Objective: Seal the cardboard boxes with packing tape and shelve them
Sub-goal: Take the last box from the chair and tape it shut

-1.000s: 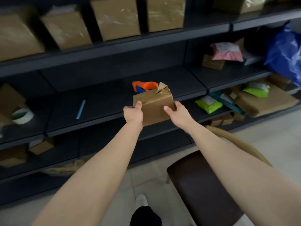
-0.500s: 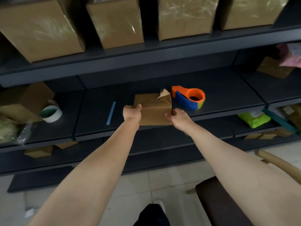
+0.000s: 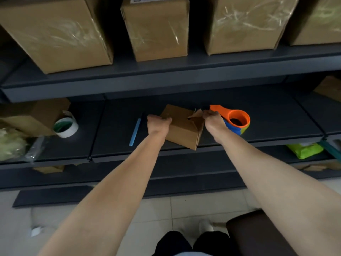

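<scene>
Dark grey metal shelving (image 3: 184, 74), dim indoor light.
Pale tiled floor (image 3: 184, 209) below; a dark flat panel (image 3: 55, 198) lies on it at the shelving's foot; dark brown seat (image 3: 258, 235) at lower right.

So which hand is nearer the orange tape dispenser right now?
Right. The right hand is at the raised flap of the small cardboard box, directly beside the orange tape dispenser. The left hand grips the opposite side, with the box between.

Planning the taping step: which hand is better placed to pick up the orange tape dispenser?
Probably right. The right hand is beside the tape dispenser, at the small box's raised flap; the left hand grips the box's far side and can steady it.
</scene>
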Available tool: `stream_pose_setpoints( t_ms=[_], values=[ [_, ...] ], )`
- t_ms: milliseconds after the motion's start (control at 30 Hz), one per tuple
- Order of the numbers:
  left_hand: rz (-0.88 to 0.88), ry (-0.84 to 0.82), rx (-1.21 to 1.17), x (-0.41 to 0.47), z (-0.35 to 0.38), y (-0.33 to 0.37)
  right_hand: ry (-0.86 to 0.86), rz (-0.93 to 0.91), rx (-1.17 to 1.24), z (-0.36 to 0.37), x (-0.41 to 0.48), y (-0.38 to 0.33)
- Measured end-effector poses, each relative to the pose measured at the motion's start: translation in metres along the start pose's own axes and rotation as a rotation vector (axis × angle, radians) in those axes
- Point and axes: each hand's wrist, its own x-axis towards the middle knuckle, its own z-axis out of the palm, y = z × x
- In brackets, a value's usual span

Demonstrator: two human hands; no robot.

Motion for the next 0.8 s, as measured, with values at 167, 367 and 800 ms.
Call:
stream_pose_setpoints(
  t_ms=[167, 367, 800],
  values=[
    [0.035, -0.116, -0.017, -0.008, 0.004, -0.003, -0.051, 0.048, -0.020, -0.003, 0.000, 0.004],
    [0.073, -0.198, -0.017, -0.012, 0.008, 0.000, -0.172, -0.013, -0.073, -0.017, -0.004, 0.014],
    [-0.005, -0.343, -0.064, -0.012, 0.011, -0.006, -0.380, 0.192, 0.164, -0.025, 0.004, 0.001]
  ],
)
